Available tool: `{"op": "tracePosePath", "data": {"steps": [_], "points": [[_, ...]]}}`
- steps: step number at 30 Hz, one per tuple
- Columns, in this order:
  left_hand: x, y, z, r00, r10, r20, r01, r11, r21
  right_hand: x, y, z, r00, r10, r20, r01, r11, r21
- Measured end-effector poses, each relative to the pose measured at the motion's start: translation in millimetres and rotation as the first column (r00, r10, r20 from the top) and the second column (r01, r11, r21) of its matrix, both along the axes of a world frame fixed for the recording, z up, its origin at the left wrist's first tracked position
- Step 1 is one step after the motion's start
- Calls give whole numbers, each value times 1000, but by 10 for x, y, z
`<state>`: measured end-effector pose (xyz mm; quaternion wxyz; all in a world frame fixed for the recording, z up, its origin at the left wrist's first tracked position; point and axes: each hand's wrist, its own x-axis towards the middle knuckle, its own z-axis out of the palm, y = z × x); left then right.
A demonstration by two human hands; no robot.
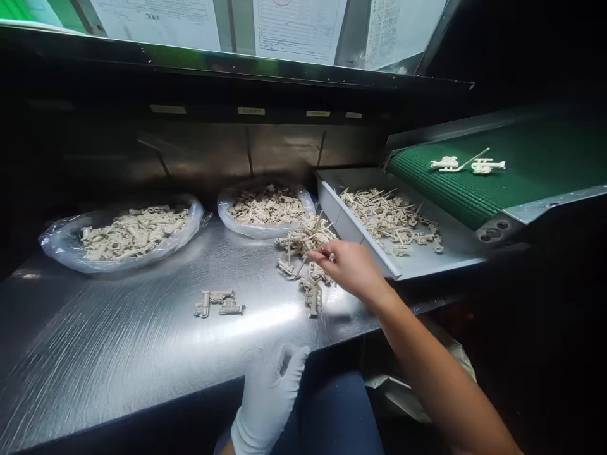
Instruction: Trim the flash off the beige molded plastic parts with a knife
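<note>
My right hand (353, 268), bare, reaches into a loose pile of cream plastic moulded parts (310, 294) on the metal bench. Its thumb and fingers are pinched on a cream plastic part at the pile's edge; the fingers partly hide the piece. My left hand (270, 392) wears a white glove and is held at the front edge of the bench. Its fingers are curled in toward the thumb, and whatever lies between them cannot be made out. A small group of cream parts (219, 303) lies on the bench left of the pile.
Two clear plastic-lined containers of cream parts (137, 232) (268, 207) stand at the back. A pale tray (360, 240) with more tangled parts sits right of the pile, below a green conveyor belt (531, 183) carrying two pieces. Papers (298, 28) hang above.
</note>
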<state>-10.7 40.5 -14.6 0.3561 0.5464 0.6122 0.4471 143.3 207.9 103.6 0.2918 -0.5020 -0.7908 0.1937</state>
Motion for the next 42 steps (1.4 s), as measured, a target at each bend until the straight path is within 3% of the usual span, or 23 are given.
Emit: {"op": "tracePosePath", "data": {"steps": [4,8,13,18,20,24,30,32,36,39,42], "points": [[14,6,-36,1000,10,0,-10,1000,13,155,-266,-342,1000,-28,-6,28,999,28],[10,-22,-11,1000,9,13,-9,1000,3,233,-415,-593,987,-79,-138,94,990,109],[-20,-50,110,998,11,61,-10,1000,-15,285,-793,-635,943,-58,-328,132,969,210],[66,-77,223,929,-61,365,103,990,-97,259,-1291,-688,912,147,-383,-27,953,303],[118,-90,230,897,-75,435,147,980,-136,239,-1399,-755,902,161,-401,-32,950,311],[171,-134,206,908,-81,411,167,970,-178,199,-1455,-902,911,17,-412,42,990,135],[213,-193,164,917,-204,344,271,949,-159,101,-1547,-1110,908,14,-418,-31,999,-35],[247,-183,147,887,-208,412,296,942,-160,71,-1597,-1190,885,-16,-465,-28,996,-87],[278,-129,119,759,-181,625,354,921,-162,94,-1610,-1265,824,-140,-548,-43,951,-307],[191,-109,123,744,-138,654,300,943,-142,238,-1535,-1193,844,-119,-523,-39,959,-281],[53,-122,161,747,-52,663,153,984,-94,423,-1471,-1046,863,-175,-474,100,979,-180]]}}
